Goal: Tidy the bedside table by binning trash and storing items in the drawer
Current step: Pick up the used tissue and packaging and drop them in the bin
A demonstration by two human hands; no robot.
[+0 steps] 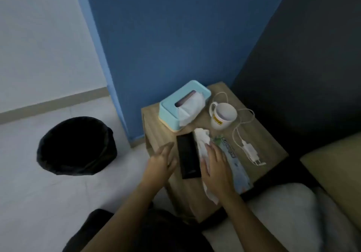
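Observation:
On the wooden bedside table lie a black phone, crumpled white tissue, a light printed plastic packet and a white charger with its cable. My right hand rests on the crumpled tissue, fingers curled over it; more tissue hangs below the palm near the table's front edge. My left hand hovers open at the table's left edge, just left of the phone, holding nothing. A white mug and a light blue tissue box stand at the back.
A black bin stands on the pale floor to the left of the table. A blue wall rises behind the table. A bed with a white pillow and tan cover lies to the right. The drawer front is not visible.

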